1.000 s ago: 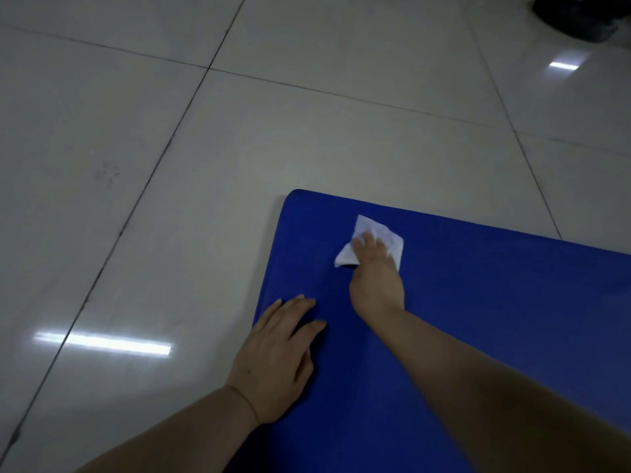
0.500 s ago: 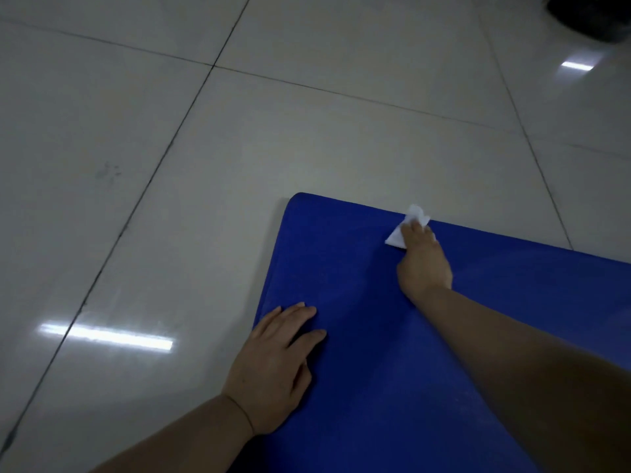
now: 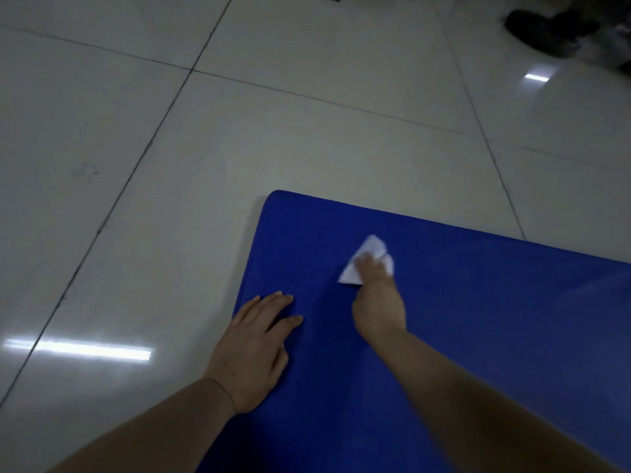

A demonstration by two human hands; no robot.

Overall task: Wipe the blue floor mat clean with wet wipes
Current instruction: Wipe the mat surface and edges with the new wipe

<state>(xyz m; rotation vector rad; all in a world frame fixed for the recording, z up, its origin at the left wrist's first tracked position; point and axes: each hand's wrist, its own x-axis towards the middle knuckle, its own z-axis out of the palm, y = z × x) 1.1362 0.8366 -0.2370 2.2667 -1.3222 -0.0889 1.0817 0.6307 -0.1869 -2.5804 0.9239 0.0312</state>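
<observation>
- The wet wipe [image 3: 370, 259] has been drawn back from the far edge of the blue floor mat [image 3: 478, 336], where it lay half a second ago, toward the near side and a little to the left; it is now found well inside the far left corner region.
- The right hand [image 3: 377, 302] is laid over the wipe with its fingers pressed down on it; the fingertips are blurred, so it cannot be told whether the wipe is pinched or only pressed flat.
- The left hand [image 3: 254, 349] has not been moved: it is kept flat and open, fingers straight, across the left edge of the mat, half on the tiled floor [image 3: 170, 165].
- A back-and-forth stroke is judged to be under way, with the mat steadied against sliding.
- Only the corner patch appears to have been covered; most of the mat, to the right and near, is judged still to be wiped.
- A dark object [image 3: 553, 29] is seen at the far right on the floor, well apart from the mat.
</observation>
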